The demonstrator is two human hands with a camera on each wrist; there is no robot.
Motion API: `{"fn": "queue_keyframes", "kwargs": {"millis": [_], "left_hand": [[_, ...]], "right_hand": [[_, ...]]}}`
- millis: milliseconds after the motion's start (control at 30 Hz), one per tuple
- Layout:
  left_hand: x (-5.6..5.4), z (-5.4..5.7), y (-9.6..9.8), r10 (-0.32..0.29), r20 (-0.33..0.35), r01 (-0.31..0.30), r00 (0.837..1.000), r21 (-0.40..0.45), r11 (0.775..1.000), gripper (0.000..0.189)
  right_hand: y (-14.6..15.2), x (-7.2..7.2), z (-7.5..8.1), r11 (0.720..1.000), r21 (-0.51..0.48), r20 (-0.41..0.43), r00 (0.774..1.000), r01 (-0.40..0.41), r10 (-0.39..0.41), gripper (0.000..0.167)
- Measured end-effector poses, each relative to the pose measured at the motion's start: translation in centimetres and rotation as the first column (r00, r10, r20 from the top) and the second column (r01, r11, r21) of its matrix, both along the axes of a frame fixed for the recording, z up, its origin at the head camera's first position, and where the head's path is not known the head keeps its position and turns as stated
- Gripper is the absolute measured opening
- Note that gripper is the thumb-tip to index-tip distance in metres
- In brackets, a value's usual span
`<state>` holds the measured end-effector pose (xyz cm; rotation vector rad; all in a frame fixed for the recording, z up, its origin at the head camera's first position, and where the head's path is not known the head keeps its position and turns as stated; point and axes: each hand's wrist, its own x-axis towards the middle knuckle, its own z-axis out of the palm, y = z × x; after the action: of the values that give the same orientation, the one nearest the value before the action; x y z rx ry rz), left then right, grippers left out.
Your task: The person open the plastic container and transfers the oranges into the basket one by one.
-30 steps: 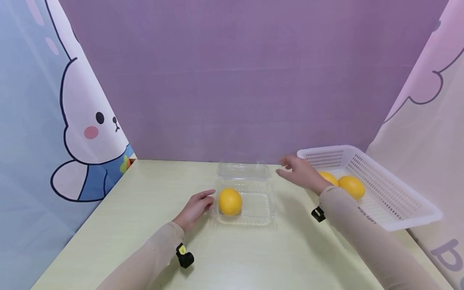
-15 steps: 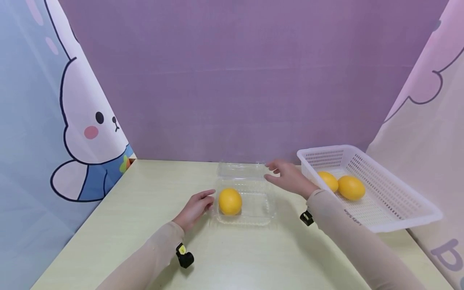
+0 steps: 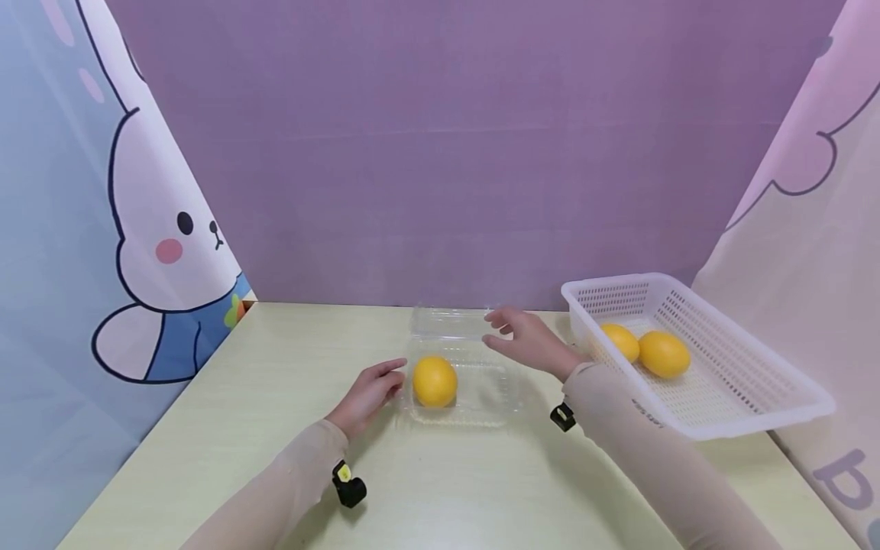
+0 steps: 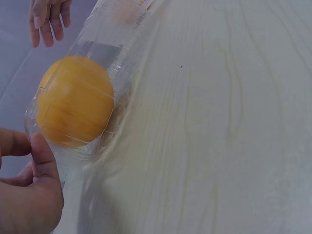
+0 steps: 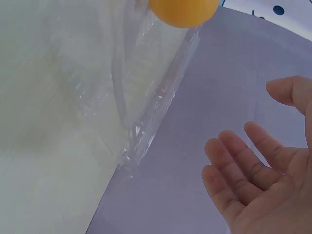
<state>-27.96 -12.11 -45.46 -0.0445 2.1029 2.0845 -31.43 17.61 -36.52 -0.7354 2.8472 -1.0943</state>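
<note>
A clear plastic clamshell box (image 3: pixel 484 389) lies on the table, its lid (image 3: pixel 447 323) folded back toward the purple backdrop. An orange (image 3: pixel 435 381) sits in the left half of the box. My left hand (image 3: pixel 367 397) is at the box's left side, and in the left wrist view its thumb and finger pinch the rim beside the fruit. Above the right part of the lid hovers my right hand (image 3: pixel 529 341); the right wrist view shows its fingers (image 5: pixel 243 170) loosely bent, with nothing in them.
To the right stands a white perforated plastic basket (image 3: pixel 749 347) holding two more oranges (image 3: pixel 664 354). A purple cloth (image 3: pixel 412 153) rises behind the table (image 3: pixel 440 489), and printed cloths flank both sides.
My right hand has moved left, away from the basket, until it is over the lid of the box. My left hand and the orange in the box keep their places.
</note>
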Motion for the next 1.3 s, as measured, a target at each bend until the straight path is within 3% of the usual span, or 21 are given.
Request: {"fn": "queue_keyframes", "kwargs": {"millis": [900, 1300], "left_hand": [[-0.1, 0.0, 0.0, 0.007, 0.011, -0.007, 1.000, 0.001, 1.000, 0.043], [0.3, 0.4, -0.1, -0.018, 0.014, 0.018, 1.000, -0.015, 1.000, 0.044]], "right_hand": [[-5.1, 1.0, -3.0, 0.999, 0.010, 0.135, 0.990, -0.035, 0.034, 0.051], [-6.1, 0.9, -4.2, 0.998, 0.064, 0.232, 0.973, -0.006, -0.009, 0.076]]}}
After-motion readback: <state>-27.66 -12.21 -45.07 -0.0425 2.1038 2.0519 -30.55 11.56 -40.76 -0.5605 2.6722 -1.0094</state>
